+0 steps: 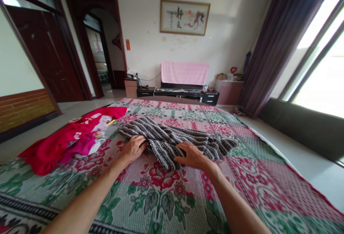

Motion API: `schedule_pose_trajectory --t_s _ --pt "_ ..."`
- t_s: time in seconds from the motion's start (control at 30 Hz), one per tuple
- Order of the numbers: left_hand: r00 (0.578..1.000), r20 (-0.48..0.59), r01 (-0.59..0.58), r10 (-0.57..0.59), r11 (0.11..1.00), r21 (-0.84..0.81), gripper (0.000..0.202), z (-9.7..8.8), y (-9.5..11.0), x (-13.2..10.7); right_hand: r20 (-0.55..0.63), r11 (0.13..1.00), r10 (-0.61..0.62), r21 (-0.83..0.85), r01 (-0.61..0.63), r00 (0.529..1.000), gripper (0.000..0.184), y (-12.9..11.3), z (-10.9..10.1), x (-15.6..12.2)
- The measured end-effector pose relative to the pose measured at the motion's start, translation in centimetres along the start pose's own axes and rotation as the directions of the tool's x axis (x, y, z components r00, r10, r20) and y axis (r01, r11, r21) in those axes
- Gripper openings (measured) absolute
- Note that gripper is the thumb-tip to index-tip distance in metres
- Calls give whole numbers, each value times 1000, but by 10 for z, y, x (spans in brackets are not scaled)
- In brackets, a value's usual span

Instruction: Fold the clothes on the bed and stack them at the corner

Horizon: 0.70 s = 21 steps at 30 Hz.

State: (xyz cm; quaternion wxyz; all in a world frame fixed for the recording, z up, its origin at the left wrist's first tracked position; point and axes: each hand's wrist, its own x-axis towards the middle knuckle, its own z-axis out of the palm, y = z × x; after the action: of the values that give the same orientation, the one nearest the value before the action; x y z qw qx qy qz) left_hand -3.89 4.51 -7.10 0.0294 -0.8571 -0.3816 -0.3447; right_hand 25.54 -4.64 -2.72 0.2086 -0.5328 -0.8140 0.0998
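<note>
A crumpled black-and-white striped garment [165,144] lies on the flowered bedspread [161,205] in front of me; its narrower end stretches to the right. At its left front edge, my left hand [134,148] has its fingers curled over the fabric, the thumb side tucked against a fold. My right hand [192,155] rests on the middle of the garment, thumb apart from the fingers and fingertips on the cloth. Parts of the garment's underside are hidden in the folds.
A heap of red and pink clothes [77,137] lies to the left on the bedspread. Beyond the far edge stand a low black cabinet [211,98] and a television draped with a pink cloth [185,72]. A dark curtain [279,40] hangs at right.
</note>
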Motion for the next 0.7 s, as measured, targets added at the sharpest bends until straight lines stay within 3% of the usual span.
schedule_pose_trajectory --t_s 0.07,0.23,0.37,0.5,0.63,0.7 --pt "1000 -12 -1 2 1000 25 22 1 4 0 -65 997 1 -73 -5 998 23 -1 9 0" --pt "999 -37 19 -17 999 46 22 2 7 -1 -288 985 12 -161 -61 957 26 -4 26 -1" --pt "994 -91 65 -62 997 33 24 4 7 -3 -339 993 34 -92 -69 940 32 2 29 1" --pt "990 -110 96 -91 995 33 25 3 9 -4 -421 999 39 25 -31 906 23 10 32 5" --pt "978 -64 202 -198 977 73 23 1 13 2 -456 996 74 84 -40 887 21 11 34 6" --pt "944 -44 329 -327 941 76 23 2 15 8 -449 994 82 99 -42 890 22 9 33 5"
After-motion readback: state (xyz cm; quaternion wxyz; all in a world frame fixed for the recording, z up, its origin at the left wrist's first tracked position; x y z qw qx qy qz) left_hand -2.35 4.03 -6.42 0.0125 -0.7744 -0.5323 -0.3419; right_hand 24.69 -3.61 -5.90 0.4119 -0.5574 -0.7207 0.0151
